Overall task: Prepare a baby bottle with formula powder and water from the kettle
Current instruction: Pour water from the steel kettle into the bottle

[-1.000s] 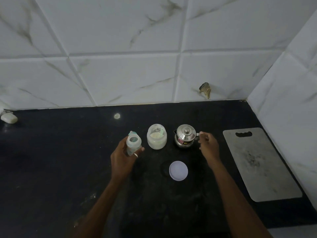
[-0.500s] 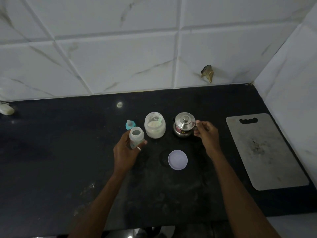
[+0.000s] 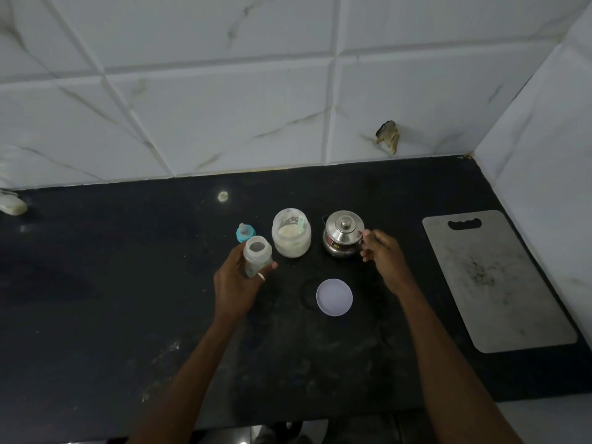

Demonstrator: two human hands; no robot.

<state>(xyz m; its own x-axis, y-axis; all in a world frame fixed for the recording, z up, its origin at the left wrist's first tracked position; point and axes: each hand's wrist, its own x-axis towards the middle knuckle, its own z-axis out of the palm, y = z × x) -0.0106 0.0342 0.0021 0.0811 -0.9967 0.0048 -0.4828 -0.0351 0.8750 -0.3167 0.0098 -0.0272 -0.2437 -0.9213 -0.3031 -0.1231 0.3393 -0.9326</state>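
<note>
My left hand [image 3: 238,283] grips a clear, uncapped baby bottle [image 3: 257,255], upright on the black counter [image 3: 96,299]. Just behind it stands the bottle's blue teat cap [image 3: 245,232]. To the right is an open jar of pale formula powder [image 3: 291,232] with a scoop inside. Its round white lid [image 3: 334,297] lies flat in front. A small steel kettle [image 3: 342,233] with a knobbed lid stands right of the jar. My right hand [image 3: 382,255] has its fingers closed on the kettle's handle at its right side.
A grey cutting board [image 3: 493,283] lies on the right of the counter by the side wall. A pale object [image 3: 12,206] sits at the far left edge. White tiled walls close the back and right. The counter's front edge runs near the bottom.
My left hand has drawn the bottle slightly nearer, which uncovers the blue teat cap behind it. My right hand has closed on the kettle's handle. The camera has tilted down.
</note>
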